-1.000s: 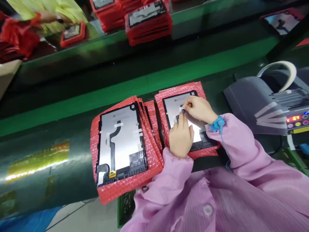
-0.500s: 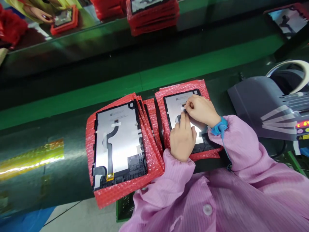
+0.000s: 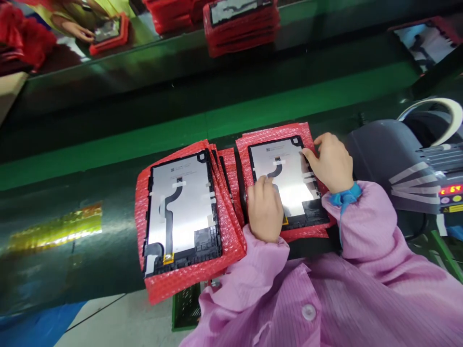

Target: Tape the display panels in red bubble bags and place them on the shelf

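On the right-hand stack lies a tablet screen panel (image 3: 289,190), its silver back up in a black frame, with a dark ribbon cable (image 3: 277,170) and pale tape strips. My left hand (image 3: 265,209) rests over its left half, fingers slightly bent and lying on the panel by the cable; the fingertips are partly hidden. My right hand (image 3: 332,163), open with thumb and fingers apart, is at the panel's upper right edge, the thumb at its rim. Red bubble wrap (image 3: 304,129) lies under the panel. A blue band circles the right wrist.
A second screen panel (image 3: 195,193) tops a stack with red bubble wrap (image 3: 231,241) on the left. A grey machine (image 3: 379,154) with a red display stands at right. Across the green strip (image 3: 173,127) are more stacks (image 3: 240,36) and another person's hand (image 3: 81,33). A green crate (image 3: 186,308) sits below.
My right hand has left the cable's upper end and moved right to the panel's edge, its fingers spreading from a pinch. My left hand has shifted slightly down and left, its fingers more bent.
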The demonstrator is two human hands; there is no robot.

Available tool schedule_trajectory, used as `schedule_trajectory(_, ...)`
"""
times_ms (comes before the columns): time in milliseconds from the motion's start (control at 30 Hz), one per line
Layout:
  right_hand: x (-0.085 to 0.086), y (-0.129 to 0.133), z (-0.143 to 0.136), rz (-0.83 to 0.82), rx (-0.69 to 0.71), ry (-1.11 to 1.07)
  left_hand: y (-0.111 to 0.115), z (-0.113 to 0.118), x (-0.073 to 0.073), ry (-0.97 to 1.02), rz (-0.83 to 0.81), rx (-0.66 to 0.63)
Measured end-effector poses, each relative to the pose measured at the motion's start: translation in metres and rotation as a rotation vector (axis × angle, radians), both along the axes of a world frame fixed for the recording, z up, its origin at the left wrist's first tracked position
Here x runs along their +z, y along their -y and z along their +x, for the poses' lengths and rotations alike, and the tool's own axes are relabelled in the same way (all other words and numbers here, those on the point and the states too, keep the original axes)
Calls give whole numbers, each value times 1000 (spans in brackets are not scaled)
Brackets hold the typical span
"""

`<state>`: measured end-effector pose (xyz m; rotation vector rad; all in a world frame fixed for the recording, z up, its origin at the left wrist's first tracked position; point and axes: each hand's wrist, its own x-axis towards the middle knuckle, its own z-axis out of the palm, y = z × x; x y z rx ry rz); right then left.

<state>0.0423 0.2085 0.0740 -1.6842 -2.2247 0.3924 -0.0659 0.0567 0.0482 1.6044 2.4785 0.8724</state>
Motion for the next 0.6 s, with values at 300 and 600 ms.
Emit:
schedule_trajectory(300, -18, -13, 17, -313, -2, -292, 3, -21, -20, 165, 75, 299)
schedule_trajectory(600, -20, -1, 11, -227, 96, -606, -18, -24, -3, 284, 22, 439)
